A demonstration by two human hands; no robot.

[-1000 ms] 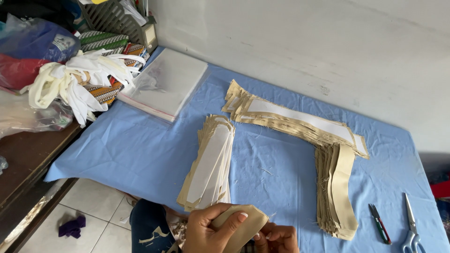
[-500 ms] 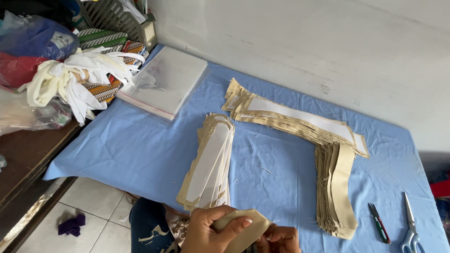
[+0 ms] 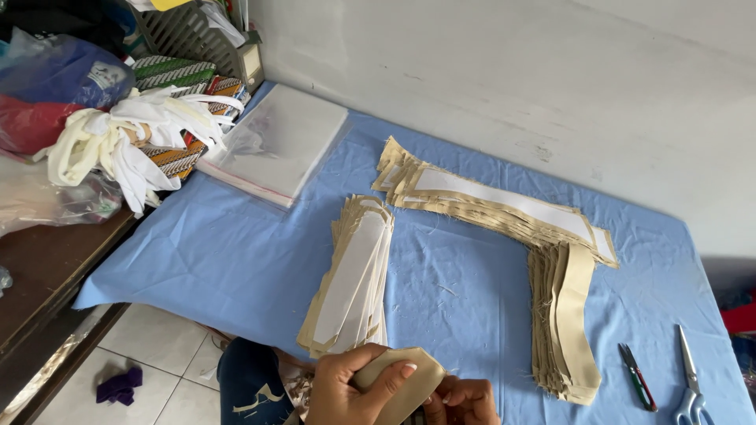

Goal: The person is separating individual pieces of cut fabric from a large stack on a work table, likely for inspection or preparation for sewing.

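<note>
Both hands sit a little lower in the frame than half a second earlier, the tan piece lower with them; nothing on the table has shifted.

Head view. Left hand (image 3: 354, 386) is at the bottom edge, just off the near rim of the table, fingers curled over the top of a tan fabric piece (image 3: 405, 378) with the thumb along its near side: a closed grasp on the cloth. Right hand (image 3: 463, 400) is just beside it, knuckles up, fingertips pinched onto the lower right part of the same piece; its grip is closed, though the contact point is partly hidden. The piece is folded or bent, held above the person's lap, near the lower end of the nearest stack.

Blue tablecloth (image 3: 236, 260) covers the table. On it lie three stacks of tan pieces backed with white: a near stack (image 3: 354, 275) running toward the hands, a long stack (image 3: 488, 201) lying across the far side, and a right stack (image 3: 563, 315) meeting the long one at a corner. A pile of clear plastic bags (image 3: 279, 142) lies at the far left. A small thread snipper (image 3: 636, 376) and scissors (image 3: 689, 378) lie at the right edge, apart from each other.

Containers: a dark basket (image 3: 185, 31) at top left holds loose items, not identifiable. White fabric strips (image 3: 118, 145) lie bundled beside patterned cloth (image 3: 177, 75)
</note>
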